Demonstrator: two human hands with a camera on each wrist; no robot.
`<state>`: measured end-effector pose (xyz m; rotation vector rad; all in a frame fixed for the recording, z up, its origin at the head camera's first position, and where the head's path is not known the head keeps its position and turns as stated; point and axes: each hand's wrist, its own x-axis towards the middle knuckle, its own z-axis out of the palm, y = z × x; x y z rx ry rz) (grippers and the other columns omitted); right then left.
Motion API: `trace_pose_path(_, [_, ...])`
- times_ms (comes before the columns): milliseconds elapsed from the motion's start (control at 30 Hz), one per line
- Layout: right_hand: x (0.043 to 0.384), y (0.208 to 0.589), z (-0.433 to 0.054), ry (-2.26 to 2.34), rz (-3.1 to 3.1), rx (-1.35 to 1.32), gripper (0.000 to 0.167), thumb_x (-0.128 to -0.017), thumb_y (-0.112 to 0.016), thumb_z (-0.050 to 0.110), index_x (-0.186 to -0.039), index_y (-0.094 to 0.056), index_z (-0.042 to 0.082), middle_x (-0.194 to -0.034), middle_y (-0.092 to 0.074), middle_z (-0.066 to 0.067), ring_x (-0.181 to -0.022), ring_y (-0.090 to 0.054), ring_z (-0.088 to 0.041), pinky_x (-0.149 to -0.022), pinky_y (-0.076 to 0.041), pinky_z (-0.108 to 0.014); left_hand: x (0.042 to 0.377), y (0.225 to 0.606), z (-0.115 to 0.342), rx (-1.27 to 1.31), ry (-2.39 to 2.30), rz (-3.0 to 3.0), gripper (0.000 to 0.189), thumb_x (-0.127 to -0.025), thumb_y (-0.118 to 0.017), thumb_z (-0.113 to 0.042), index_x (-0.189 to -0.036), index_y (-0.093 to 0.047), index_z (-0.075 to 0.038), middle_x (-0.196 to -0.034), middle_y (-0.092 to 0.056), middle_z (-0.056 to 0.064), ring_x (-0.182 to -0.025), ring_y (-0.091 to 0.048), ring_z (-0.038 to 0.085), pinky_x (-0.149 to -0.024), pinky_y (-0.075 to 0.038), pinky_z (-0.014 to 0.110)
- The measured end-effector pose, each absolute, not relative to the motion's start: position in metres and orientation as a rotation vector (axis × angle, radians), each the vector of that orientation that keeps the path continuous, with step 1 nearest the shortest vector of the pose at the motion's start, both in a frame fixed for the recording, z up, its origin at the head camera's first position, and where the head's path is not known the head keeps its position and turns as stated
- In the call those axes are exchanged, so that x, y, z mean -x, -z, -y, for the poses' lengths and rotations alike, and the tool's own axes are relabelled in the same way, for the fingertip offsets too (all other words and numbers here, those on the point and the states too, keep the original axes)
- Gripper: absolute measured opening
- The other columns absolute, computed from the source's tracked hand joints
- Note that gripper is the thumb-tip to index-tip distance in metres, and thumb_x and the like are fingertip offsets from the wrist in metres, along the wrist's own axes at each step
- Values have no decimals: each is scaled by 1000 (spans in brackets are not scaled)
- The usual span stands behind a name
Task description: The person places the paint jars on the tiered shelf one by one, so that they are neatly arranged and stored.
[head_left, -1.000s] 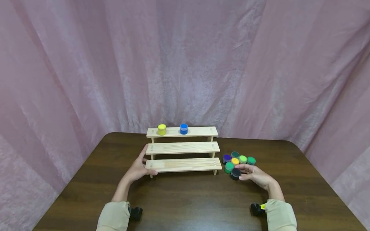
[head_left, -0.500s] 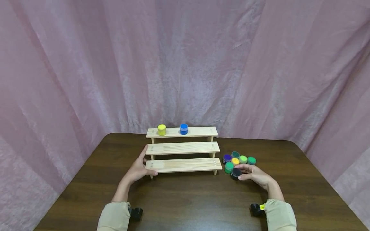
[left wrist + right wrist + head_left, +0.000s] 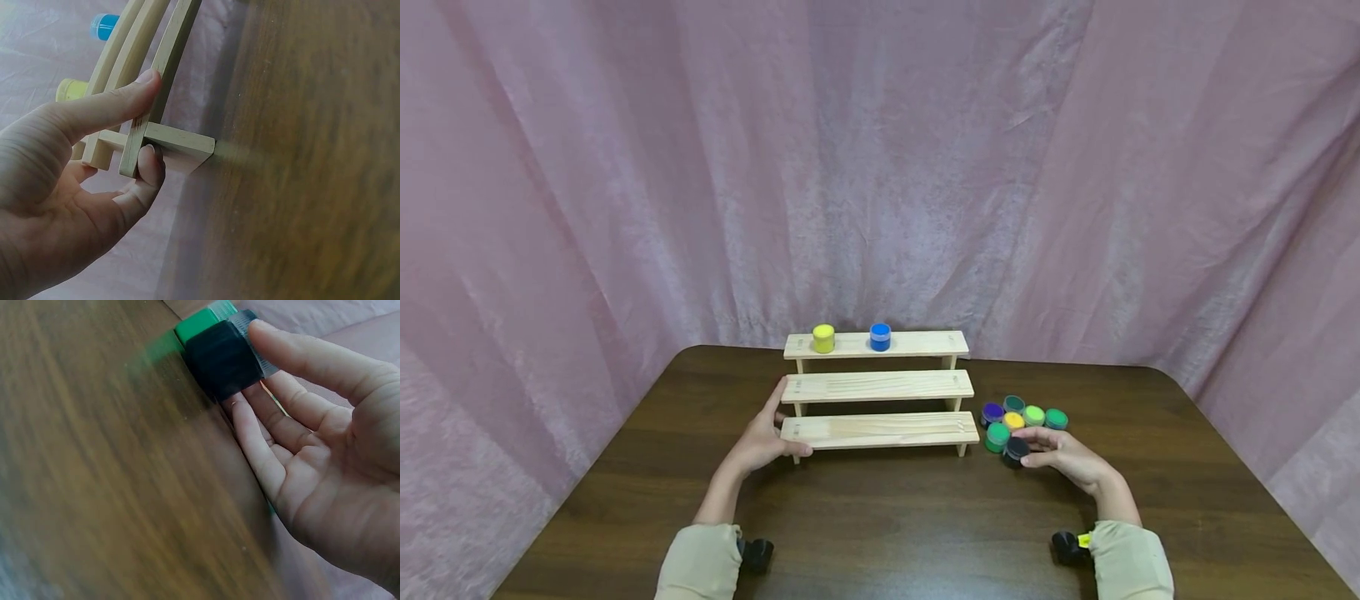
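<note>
A three-tier wooden display stand (image 3: 880, 429) stands at the middle of the table. My left hand (image 3: 758, 442) grips its left end, thumb on the lowest shelf's front edge and fingers curled beneath and behind, as the left wrist view shows. To the right, my right hand (image 3: 1070, 460) pinches a black paint pot (image 3: 1016, 451) between thumb and fingers; in the right wrist view the black pot (image 3: 224, 357) sits close to the table. A green paint pot (image 3: 997, 437) is right beside it. On the top shelf are a yellow pot (image 3: 823, 339) and a blue pot (image 3: 880, 337).
Behind the black pot cluster more paint pots: purple (image 3: 992, 414), dark green (image 3: 1013, 405), orange-yellow (image 3: 1013, 421), light green (image 3: 1033, 416) and another green pot (image 3: 1056, 419). A pink curtain (image 3: 880, 167) hangs behind the brown wooden table (image 3: 895, 525).
Both hands keep their holds, on the stand and on the black pot. The whole view has shifted very slightly; nothing else has visibly moved.
</note>
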<state>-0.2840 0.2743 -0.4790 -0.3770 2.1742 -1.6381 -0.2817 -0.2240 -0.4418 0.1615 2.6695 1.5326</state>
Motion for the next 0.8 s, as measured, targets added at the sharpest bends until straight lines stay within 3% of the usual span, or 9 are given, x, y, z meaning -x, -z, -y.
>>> trace_pose_path(167, [280,477,-277,1732,-2091,375,51,-92,-64,10,-134,-44,-13,-107,-64,11,-99,-62,-4,-86,-51,-19,283,443,224,-174,-1542,-2665,128,-65,-89,-6,-159,-4,-24,-109,-51,25,-72,-56,19,-67,-48,29])
trace_pose_path(333, [279,477,-279,1793,-2067,393,48,-93,-62,9,-132,-44,-11,-109,-62,11,-100,-61,0,-87,-51,-15,285,443,223,-177,-1540,-2667,128,-65,-89,-6,-159,-4,-23,-108,-51,25,-72,-55,19,-66,-48,29])
trace_pose_path(633, [277,479,-284,1877,-1966,448,29,-96,-55,5,-124,-50,9,-113,-60,11,-103,-62,2,-90,-52,-16,285,442,222,-168,-1531,-2666,128,-65,-89,-6,-159,-3,-23,-109,-51,25,-73,-55,20,-66,-47,29])
trace_pose_path(800, [276,477,-278,1890,-1982,445,27,-96,-55,7,-123,-49,13,-115,-55,9,-103,-60,1,-89,-52,-16,284,442,223,-161,-1523,-2669,127,-66,-88,-6,-159,-3,-24,-110,-51,25,-71,-55,19,-65,-47,29])
